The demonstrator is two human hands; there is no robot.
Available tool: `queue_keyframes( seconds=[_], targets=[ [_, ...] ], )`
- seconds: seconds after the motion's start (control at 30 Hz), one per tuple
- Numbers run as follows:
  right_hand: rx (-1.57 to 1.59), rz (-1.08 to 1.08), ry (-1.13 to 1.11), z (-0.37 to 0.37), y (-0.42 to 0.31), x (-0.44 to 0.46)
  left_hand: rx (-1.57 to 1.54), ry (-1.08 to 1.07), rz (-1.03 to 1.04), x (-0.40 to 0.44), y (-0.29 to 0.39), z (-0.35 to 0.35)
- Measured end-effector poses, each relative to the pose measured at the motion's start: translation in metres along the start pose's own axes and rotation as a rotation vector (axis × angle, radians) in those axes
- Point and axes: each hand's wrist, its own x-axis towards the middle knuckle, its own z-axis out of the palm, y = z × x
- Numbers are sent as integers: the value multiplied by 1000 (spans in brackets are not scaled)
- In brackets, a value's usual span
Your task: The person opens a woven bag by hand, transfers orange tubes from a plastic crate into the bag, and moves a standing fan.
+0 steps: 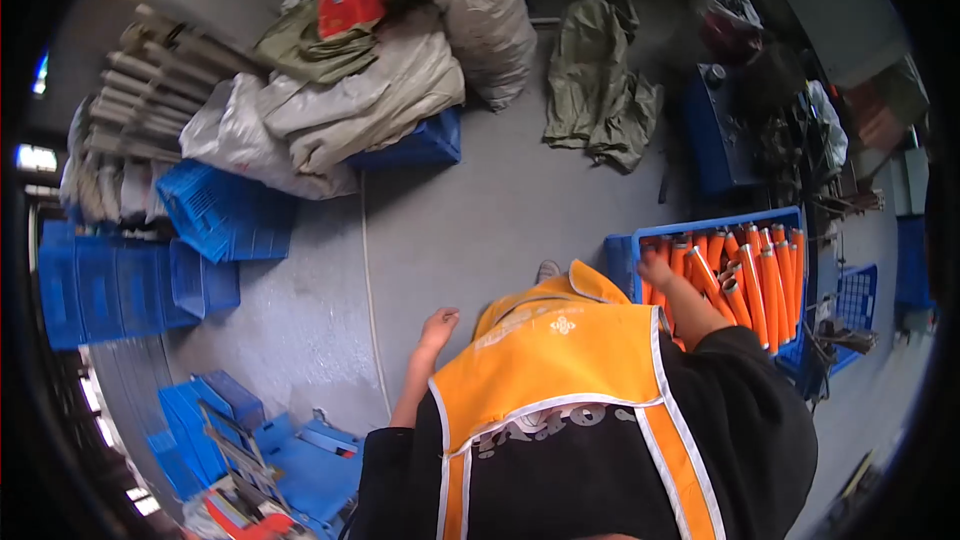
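Note:
On the right side, a blue crate (715, 222) holds many orange tubes (757, 295) with silvery ends, packed close and leaning at different angles. My right hand (656, 269) reaches over the crate's left part, at the ends of the leftmost tubes. Its fingers are curled; whether they grip a tube end is too small to make out. My left hand (438, 327) hangs over the grey floor to the left of my orange apron (550, 340), fingers loosely bent and a little apart, with nothing in them.
Stacked blue crates (110, 285) and a tilted blue basket (225, 215) stand at the left. White sacks (375, 105) are heaped at the back. A green sack (600, 85) lies on the floor (450, 220). Blue machinery (715, 130) stands beyond the tube crate; a blue trolley (310, 470) is lower left.

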Motion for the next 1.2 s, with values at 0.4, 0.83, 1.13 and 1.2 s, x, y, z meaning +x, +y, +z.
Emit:
queue_keyframes(
  seconds=[0.4, 0.83, 1.13, 1.2],
  targets=[
    [587, 209, 183, -50, -116, 162, 205, -285, -54, 301, 123, -122],
    [430, 434, 167, -67, -106, 399, -84, -540, -142, 439, 362, -66],
    [236, 626, 311, -31, 26, 736, 75, -571, -354, 510, 347, 7],
    [318, 800, 455, -26, 37, 765, 75, -551, -387, 526, 341, 19]
  ],
)
